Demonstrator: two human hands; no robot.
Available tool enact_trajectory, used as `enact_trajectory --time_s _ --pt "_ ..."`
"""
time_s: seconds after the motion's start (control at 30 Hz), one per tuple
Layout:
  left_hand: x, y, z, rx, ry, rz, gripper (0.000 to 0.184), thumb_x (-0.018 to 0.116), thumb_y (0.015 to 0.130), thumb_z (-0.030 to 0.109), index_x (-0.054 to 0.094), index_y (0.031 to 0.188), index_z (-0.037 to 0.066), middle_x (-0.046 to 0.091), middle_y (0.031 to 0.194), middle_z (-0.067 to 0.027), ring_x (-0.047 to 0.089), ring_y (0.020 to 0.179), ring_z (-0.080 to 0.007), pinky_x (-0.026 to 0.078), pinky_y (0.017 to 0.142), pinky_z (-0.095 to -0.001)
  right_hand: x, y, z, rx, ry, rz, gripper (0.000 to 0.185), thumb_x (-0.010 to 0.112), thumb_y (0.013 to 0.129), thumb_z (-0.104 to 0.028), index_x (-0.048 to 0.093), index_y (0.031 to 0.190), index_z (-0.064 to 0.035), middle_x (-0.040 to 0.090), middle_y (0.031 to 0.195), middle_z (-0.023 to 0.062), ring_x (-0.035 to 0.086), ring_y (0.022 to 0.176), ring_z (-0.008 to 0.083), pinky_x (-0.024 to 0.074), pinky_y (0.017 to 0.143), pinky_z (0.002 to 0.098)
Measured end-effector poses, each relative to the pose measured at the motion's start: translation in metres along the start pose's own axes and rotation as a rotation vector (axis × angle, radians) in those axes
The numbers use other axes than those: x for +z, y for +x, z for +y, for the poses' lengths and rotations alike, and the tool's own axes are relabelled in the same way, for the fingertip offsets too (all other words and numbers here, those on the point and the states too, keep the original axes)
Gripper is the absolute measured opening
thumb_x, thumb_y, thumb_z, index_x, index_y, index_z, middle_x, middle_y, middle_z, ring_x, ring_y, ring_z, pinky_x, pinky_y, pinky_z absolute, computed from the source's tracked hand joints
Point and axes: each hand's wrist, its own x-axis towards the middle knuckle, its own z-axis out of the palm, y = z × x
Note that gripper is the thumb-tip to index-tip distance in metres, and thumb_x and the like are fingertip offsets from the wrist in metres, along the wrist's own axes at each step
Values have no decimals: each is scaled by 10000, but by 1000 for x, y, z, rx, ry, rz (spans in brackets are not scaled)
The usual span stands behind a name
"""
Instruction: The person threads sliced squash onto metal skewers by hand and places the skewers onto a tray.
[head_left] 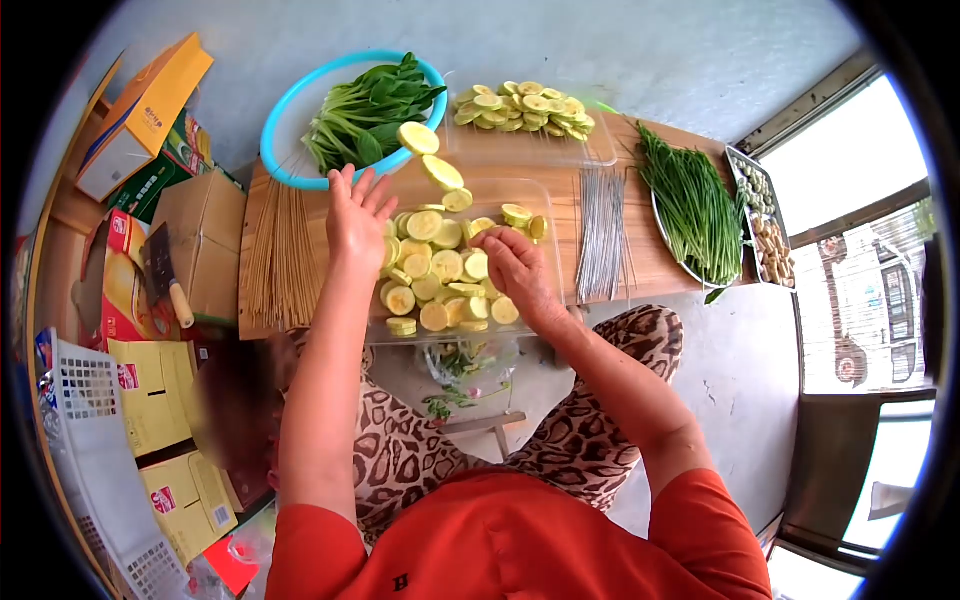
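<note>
My left hand (361,222) is open, palm up and fingers spread, beside the left edge of a clear plastic tray (535,190). Round yellow-green squash slices (446,264), likely zucchini, lie heaped in it. Over the tray's right part, my right hand (515,270) is closed in a pinch. From its fingertips a row of squash slices (441,173) runs up and left, lined up as on a skewer; the stick itself hardly shows. The topmost slice overlaps the rim of a blue-edged basin (271,140) holding leafy greens (375,108).
Bamboo skewers (280,255) lie at the table's left, metal skewers (601,235) to the right. Behind is another tray of squash slices (522,108). Chives (690,205) and a divided tray (768,220) stand at right. A cleaver (160,265) rests by cardboard boxes (200,240).
</note>
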Motion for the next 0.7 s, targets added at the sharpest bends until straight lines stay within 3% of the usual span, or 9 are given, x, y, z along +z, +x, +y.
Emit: enact_trajectory --time_s 0.1,0.3,0.4,0.47,0.6,0.67,0.7 --pt "4 -6 5 39 115 -41 633 336 969 480 235 1422 49 345 1414 -176 453 1218 -290 370 986 -435 -27 16 -13 -19 -30 89 191 452 971 -138 602 939 -23 353 551 -92 295 463 7 219 417 175" --pt "12 -13 10 10 142 -93 603 321 983 446 254 1409 25 370 1394 -171 453 1217 -274 369 993 -420 -88 77 -52 -89 -301 282 213 461 941 -140 612 927 10 410 510 -46 330 429 28 252 400 198" --pt "18 -17 13 -5 151 -117 582 311 988 431 267 1404 27 377 1388 -170 469 1197 -264 387 974 -402 -123 119 -46 -75 -388 386 208 474 900 -135 626 887 5 418 510 -34 359 433 37 268 403 214" --pt "19 -17 12 -12 145 -127 576 308 989 428 277 1400 26 385 1381 -167 476 1188 -260 393 967 -396 -157 154 -31 -38 -526 439 242 494 868 -191 645 912 -6 522 534 29 479 471 120 369 446 276" --pt "24 -21 10 -47 162 -126 563 304 988 429 325 1377 24 421 1347 -159 498 1156 -250 404 951 -384 -189 202 -12 -55 -845 547 240 507 877 -216 652 896 -26 521 528 17 485 455 113 377 434 275" --pt "23 -19 6 -67 168 -139 560 306 985 436 349 1362 23 438 1329 -153 509 1138 -246 408 942 -378 -168 201 -28 81 -1167 622 333 500 829 -310 655 1014 -81 669 852 175 629 821 370 480 729 459" --pt "22 -18 5 -82 170 -149 558 307 983 442 372 1346 23 455 1312 -148 519 1121 -242 413 933 -373 -174 210 -20 82 -1162 623 333 500 829 -310 655 1014 -81 669 852 175 629 821 370 480 729 459"
